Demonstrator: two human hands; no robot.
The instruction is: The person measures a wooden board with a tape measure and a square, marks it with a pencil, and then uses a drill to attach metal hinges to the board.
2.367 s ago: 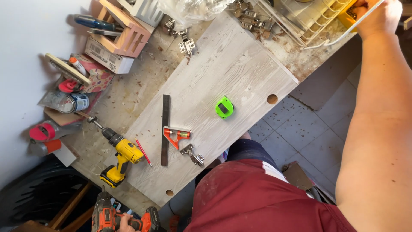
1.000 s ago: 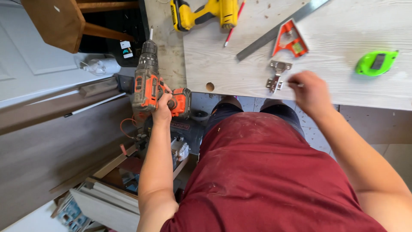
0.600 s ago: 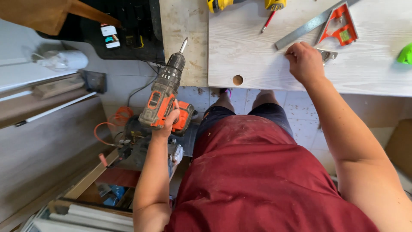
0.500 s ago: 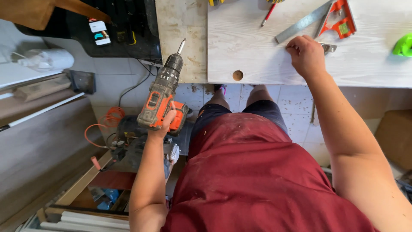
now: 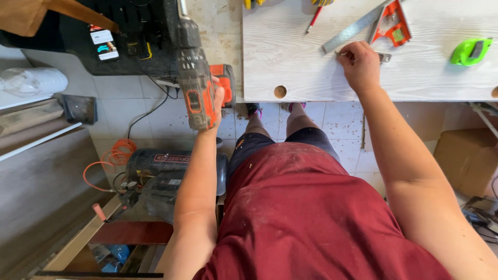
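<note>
The left hand [image 5: 215,98] grips the drill [image 5: 196,78], fingers clamped on its handle, holding it just off the panel's [image 5: 290,52] left edge. The right hand [image 5: 359,63] rests on the panel, fingers closed on a small screw beside the hinge [image 5: 384,57]. The step looks like readying a fastening; next calls for bringing the drill tip over to the screw.

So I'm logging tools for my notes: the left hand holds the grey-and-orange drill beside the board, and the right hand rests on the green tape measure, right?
Not quite. In the head view the right hand rests on the metal hinge by the steel ruler; the green tape measure lies apart, untouched. The left hand does hold the drill.
</note>
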